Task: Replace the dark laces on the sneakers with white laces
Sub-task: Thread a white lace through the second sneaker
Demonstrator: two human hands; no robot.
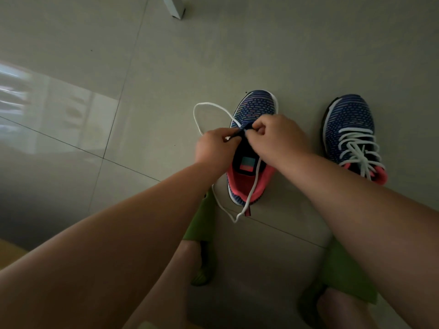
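Two blue knit sneakers with pink heels stand on the tiled floor. The left sneaker (255,110) has its tongue laid open and a loose white lace (202,106) that loops out to the left and trails back past the heel. My left hand (213,148) pinches the sneaker's eyelet edge near the toe. My right hand (273,136) pinches the white lace at the same spot. The right sneaker (351,124) stands apart, laced with white laces (356,148).
The floor (142,67) is pale glossy tile with dark grout lines. A white furniture leg (174,7) stands at the top. My knees and green clothing (202,224) fill the bottom of the view.
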